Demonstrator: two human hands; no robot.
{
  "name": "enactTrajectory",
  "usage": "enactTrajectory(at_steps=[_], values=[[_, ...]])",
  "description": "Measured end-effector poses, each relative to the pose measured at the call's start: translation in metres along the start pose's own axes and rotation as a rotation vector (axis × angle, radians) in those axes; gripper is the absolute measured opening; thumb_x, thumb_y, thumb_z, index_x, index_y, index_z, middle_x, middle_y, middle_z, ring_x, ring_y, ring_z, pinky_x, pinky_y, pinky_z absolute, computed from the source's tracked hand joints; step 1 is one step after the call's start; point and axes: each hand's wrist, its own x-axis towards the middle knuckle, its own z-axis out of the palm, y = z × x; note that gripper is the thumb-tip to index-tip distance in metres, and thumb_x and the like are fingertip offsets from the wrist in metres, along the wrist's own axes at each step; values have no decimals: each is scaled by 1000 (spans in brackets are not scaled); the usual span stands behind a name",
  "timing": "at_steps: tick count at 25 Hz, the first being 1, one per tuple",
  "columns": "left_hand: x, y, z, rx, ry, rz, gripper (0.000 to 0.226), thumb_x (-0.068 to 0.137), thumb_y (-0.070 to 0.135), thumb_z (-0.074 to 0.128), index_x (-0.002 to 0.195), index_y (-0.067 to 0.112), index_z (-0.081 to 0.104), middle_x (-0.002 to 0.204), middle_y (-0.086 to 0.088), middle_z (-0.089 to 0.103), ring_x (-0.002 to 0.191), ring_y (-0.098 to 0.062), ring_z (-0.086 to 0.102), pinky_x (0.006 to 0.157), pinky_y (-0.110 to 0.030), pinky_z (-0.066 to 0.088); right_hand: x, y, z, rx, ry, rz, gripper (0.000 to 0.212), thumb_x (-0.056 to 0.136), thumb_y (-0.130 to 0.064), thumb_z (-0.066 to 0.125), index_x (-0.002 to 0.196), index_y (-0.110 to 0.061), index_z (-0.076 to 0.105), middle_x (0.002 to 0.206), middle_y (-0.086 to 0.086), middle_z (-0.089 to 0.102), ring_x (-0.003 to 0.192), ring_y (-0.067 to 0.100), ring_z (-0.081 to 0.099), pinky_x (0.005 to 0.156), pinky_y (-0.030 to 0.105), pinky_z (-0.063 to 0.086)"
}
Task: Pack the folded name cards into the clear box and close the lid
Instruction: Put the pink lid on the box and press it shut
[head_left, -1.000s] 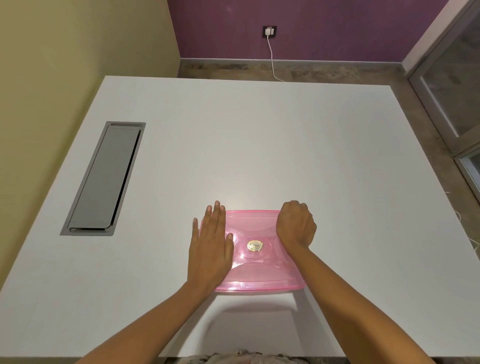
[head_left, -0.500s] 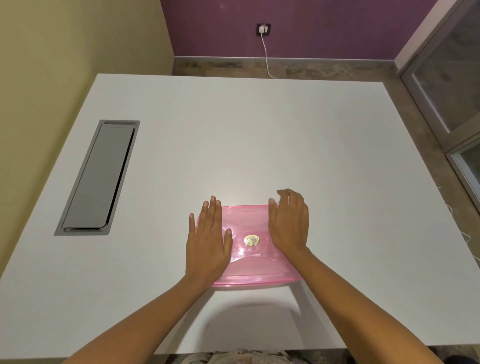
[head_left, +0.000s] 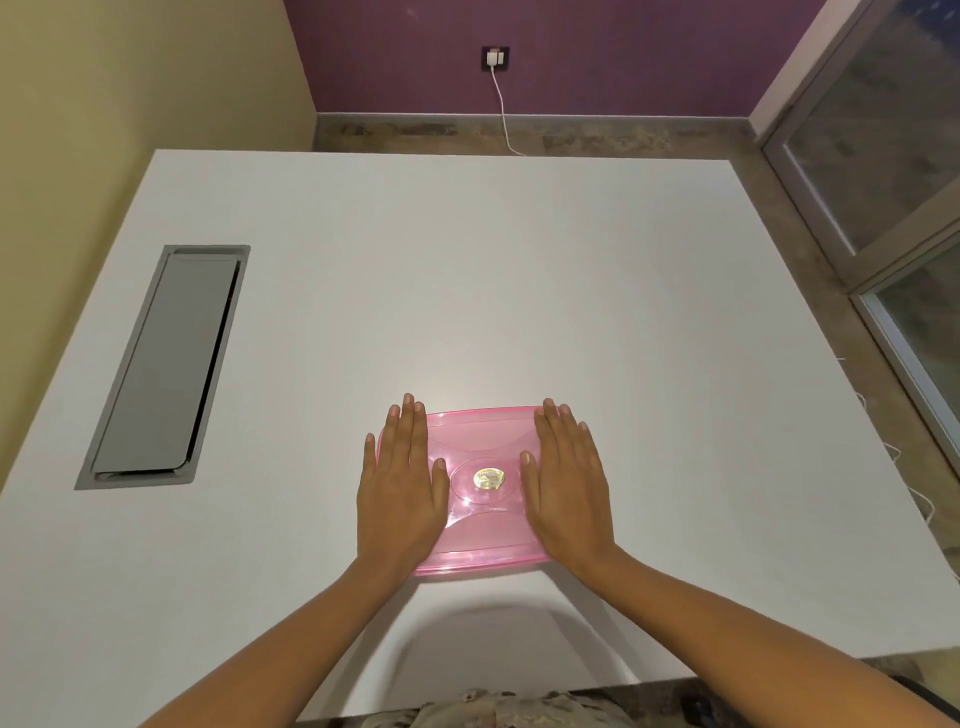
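A translucent pink lid (head_left: 480, 447) with a gold round sticker (head_left: 489, 478) at its middle covers the box near the table's front edge. My left hand (head_left: 402, 486) lies flat, palm down, on the lid's left side. My right hand (head_left: 569, 480) lies flat, palm down, on the lid's right side. Both hands have their fingers extended and grip nothing. The box body and any name cards are hidden under the lid.
The white table (head_left: 467, 286) has a grey recessed cable hatch (head_left: 166, 366) at the left. Beyond the far edge are a purple wall with a socket and white cable (head_left: 496, 60). A glass door (head_left: 893, 156) stands at the right.
My right hand has gone from a fist on the lid's far right corner to a flat palm on the lid's right side. The left hand stays flat on the left side.
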Motion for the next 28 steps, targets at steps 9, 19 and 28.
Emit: enactTrajectory(at_steps=[9,19,28], values=[[0,-2,1,12,4,13,65,91,34,25,151,11,14,160,-2,11,148,-18,11,120,-41,11,2,0,1,-20,6,-6,53,98,-33,33,146,-9,28,156,6,28,145,19,21,120,39,17],[-1,-2,-2,-14,9,57,67,92,28,36,151,7,12,160,-6,11,149,-20,7,122,-34,1,4,4,7,-46,-35,-77,64,99,-40,27,149,-4,11,159,12,10,148,21,7,121,33,0],[2,18,-3,-78,67,-82,57,100,33,25,150,8,14,160,-6,15,148,-20,9,121,-35,2,12,1,-5,-30,-27,-82,57,101,-37,27,148,-6,19,158,9,20,147,19,13,121,31,2]])
